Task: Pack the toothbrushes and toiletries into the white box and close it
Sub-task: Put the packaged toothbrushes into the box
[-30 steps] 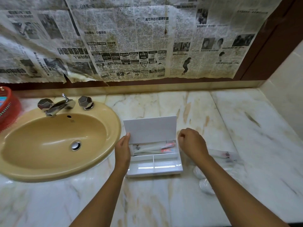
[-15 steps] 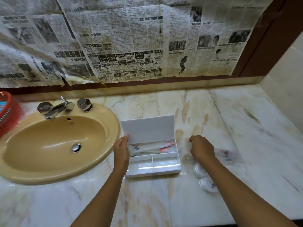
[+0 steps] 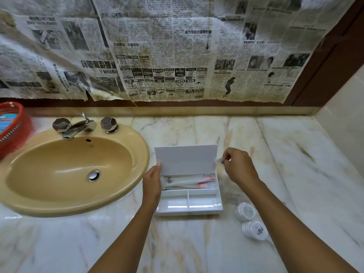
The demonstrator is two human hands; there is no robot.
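Note:
The white box [image 3: 189,208] sits open on the marble counter, its lid [image 3: 186,159] standing upright. Wrapped toothbrushes [image 3: 187,181] lie in its long back compartment; the two front compartments look bare. My left hand [image 3: 152,183] holds the box's left edge by the lid. My right hand [image 3: 239,167] is raised beside the lid's right edge and pinches a clear wrapped packet [image 3: 220,160], blurred below the fingers. Two round white toiletry packs [image 3: 245,210] [image 3: 255,231] lie on the counter right of the box.
A tan sink [image 3: 74,170] with a chrome tap [image 3: 78,127] lies left of the box. A red basket [image 3: 13,127] stands at the far left edge. Newspaper covers the wall behind. A tiled wall [image 3: 346,119] closes off the right.
My right hand dropped to the counter right of the box, took up a clear packet, and rose with it to the lid's right edge. The left hand stayed on the box.

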